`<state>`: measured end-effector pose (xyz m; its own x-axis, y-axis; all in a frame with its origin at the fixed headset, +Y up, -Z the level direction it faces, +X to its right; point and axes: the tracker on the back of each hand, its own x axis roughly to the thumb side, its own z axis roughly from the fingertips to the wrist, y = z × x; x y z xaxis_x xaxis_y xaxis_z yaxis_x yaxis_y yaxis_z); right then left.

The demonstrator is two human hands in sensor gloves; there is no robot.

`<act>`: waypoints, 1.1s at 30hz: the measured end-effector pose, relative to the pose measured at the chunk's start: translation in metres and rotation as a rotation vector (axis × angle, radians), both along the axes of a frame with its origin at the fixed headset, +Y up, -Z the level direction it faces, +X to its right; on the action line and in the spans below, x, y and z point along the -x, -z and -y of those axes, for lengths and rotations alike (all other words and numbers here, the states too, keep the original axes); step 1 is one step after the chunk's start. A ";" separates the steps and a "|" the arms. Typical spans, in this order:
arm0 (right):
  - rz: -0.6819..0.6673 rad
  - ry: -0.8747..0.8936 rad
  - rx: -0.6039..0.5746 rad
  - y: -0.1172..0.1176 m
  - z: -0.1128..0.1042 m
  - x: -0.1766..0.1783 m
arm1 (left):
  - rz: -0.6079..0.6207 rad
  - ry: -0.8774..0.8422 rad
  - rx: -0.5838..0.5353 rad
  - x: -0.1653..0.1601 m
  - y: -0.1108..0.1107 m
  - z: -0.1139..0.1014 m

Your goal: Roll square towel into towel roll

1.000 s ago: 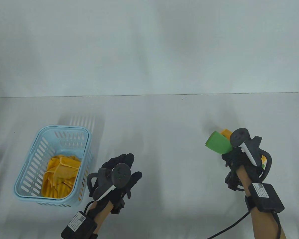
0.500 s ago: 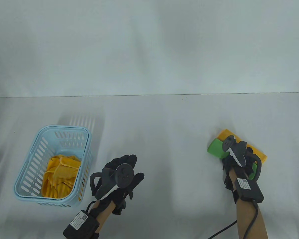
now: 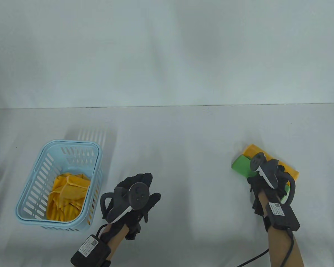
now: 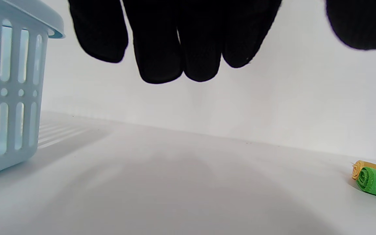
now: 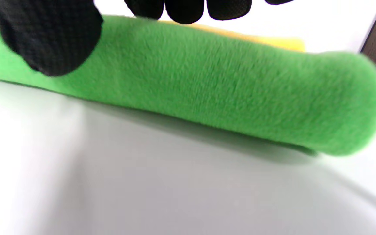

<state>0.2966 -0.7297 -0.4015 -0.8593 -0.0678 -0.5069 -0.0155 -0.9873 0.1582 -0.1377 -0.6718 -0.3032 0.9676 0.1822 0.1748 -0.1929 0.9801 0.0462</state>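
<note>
Green towel roll (image 3: 241, 165) lies flat, long axis upper-left to lower-right, right hand (image 3: 267, 183) fingers gripping it.

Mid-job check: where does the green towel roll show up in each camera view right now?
Table view: green towel roll right of centre, partly under the right hand.
Left wrist view: its spiral end at the lower right edge.
Right wrist view: it fills the upper frame, thumb resting on its left end.
Shared landmark: the yellow towel roll lying just behind it.
</note>
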 end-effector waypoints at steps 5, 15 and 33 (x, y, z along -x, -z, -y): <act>-0.024 0.081 -0.099 -0.011 -0.022 0.009 | -0.002 -0.001 -0.004 0.001 0.000 0.000; -0.214 0.142 -0.195 -0.033 -0.073 0.062 | -0.003 -0.003 -0.008 0.002 -0.001 -0.001; -0.593 0.397 -0.333 -0.098 -0.075 0.195 | 0.023 0.011 -0.026 -0.003 -0.015 -0.015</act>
